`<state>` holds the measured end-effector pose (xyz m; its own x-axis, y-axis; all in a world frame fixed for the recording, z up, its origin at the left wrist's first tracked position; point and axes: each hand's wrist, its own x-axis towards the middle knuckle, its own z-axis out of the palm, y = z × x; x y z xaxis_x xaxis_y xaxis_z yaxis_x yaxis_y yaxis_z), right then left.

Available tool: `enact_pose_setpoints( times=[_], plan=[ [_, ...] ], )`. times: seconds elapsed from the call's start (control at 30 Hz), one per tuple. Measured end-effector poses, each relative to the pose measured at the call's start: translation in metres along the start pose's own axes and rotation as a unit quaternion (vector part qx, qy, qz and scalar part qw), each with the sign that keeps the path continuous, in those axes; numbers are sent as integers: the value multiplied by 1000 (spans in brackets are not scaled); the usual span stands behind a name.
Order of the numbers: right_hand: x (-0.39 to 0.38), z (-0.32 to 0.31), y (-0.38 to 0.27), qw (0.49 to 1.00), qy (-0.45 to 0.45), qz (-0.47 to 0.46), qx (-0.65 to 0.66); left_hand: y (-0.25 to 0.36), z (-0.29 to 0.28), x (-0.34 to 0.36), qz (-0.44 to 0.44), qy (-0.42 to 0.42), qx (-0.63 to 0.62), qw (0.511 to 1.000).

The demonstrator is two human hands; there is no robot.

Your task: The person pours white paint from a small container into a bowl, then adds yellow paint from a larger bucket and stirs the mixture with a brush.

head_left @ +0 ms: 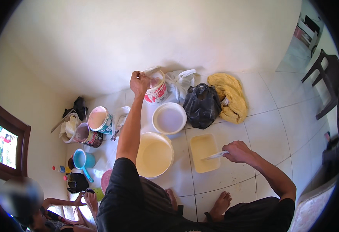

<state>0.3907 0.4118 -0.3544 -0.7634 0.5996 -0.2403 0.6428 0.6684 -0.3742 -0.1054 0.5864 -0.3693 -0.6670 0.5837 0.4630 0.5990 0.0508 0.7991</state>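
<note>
My left hand (139, 83) is closed at the rim of a white bucket (158, 94) with red print, by the wall. A pale flat piece shows beside its fingers over the bucket; I cannot tell whether they grip it or the rim. My right hand (238, 151) grips a white-handled tool (215, 155), its far end down in a rectangular cream tray (199, 144); the kind of tool is unclear. Between my arms stand a large round tub (154, 154) with cream-coloured contents and, behind it, a white basin (169, 116) holding something pale.
Along the wall lie a white plastic bag (180, 82), a black bag (202, 106) and a yellow cloth (231, 96). Paint buckets (99, 119) and a blue dipper (83, 159) stand at left. Another person (41, 208) sits at lower left. Dark chairs (328, 77) are at right.
</note>
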Motion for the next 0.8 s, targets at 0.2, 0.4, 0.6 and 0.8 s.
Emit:
enact_pose_setpoints(
  times=[0.2, 0.4, 0.6, 0.8],
  plan=[
    [-2, -1, -1, 1000, -12, 9, -2, -4, -5, 0, 13, 11, 26, 1000],
    [-3, -3, 0, 1000, -18, 10, 4, -6, -6, 6, 117, 38, 79, 989],
    [-5, -1, 1, 1000, -17, 14, 1, 5, -14, 2, 118, -16, 104, 987],
    [-3, -1, -2, 1000, -14, 6, -4, 5, -20, 4, 152, -19, 147, 977]
  ],
)
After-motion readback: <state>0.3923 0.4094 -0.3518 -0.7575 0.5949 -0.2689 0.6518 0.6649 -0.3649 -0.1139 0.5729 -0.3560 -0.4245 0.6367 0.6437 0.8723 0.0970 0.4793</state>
